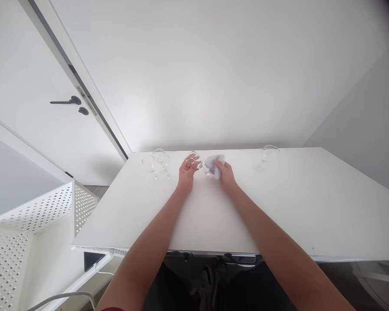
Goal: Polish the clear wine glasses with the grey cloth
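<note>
My left hand point(188, 172) is closed around the bowl of a clear wine glass point(194, 159), which is tilted with its stem pointing right. My right hand point(226, 173) grips a pale grey-white cloth point(214, 164) beside the glass's stem and foot. The cloth hides part of the foot, and I cannot tell how firmly it presses there. Both hands are above the far half of the white table point(201, 216).
Clear stemmed glasses point(151, 164) stand grouped on the table to the left. Another clear glass point(269, 154) stands to the right near the back edge. A white wall rises behind the table. A door with a dark handle point(66, 101) and a white perforated panel point(39, 211) are at left.
</note>
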The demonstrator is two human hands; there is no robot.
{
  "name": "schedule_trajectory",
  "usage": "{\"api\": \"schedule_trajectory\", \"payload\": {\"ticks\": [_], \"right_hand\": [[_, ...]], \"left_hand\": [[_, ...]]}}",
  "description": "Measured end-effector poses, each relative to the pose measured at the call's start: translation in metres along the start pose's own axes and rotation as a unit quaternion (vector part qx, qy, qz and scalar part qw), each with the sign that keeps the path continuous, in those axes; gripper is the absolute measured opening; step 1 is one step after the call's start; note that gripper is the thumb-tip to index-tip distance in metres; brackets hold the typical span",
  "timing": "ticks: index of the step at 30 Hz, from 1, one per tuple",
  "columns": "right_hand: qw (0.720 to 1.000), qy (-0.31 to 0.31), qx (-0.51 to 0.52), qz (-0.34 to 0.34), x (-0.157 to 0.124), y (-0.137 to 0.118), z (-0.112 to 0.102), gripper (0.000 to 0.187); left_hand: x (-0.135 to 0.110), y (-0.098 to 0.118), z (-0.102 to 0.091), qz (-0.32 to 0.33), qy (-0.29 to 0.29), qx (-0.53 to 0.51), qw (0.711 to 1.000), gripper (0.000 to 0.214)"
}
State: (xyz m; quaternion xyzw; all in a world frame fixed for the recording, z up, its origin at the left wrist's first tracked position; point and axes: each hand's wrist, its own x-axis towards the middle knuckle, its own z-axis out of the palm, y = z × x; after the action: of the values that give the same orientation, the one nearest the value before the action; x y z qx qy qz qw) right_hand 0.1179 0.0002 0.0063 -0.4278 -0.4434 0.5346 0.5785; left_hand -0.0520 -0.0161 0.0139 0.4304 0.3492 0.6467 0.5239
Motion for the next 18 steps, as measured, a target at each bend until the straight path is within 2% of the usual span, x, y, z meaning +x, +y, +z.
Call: {"api": "schedule_trajectory", "payload": {"ticks": [3, 6, 10, 14, 18], "right_hand": [[0.993, 0.077, 0.082, 0.018, 0.005, -0.002, -0.007, 0.036], [0.984, 0.101, 0.131, 0.06, 0.007, -0.004, -0.009, 0.028], [0.978, 0.046, 0.172, 0.106, 0.004, -0.007, -0.004, 0.023], [0.974, -0.061, 0.202, 0.085, -0.001, -0.009, 0.002, 0.029], [0.984, -0.071, 0.15, 0.072, -0.003, -0.008, 0.005, 0.028]], "left_hand": [[0.003, -0.002, -0.003, 0.014, 0.014, -0.026, 0.999, 0.058], [0.005, -0.006, -0.004, 0.036, 0.012, -0.066, 0.997, 0.06], [0.003, -0.005, 0.0, 0.067, -0.005, -0.067, 0.995, 0.061], [-0.004, 0.001, 0.005, 0.084, -0.046, -0.034, 0.995, 0.057], [-0.008, 0.006, 0.007, 0.092, -0.068, 0.001, 0.993, 0.056]]}}
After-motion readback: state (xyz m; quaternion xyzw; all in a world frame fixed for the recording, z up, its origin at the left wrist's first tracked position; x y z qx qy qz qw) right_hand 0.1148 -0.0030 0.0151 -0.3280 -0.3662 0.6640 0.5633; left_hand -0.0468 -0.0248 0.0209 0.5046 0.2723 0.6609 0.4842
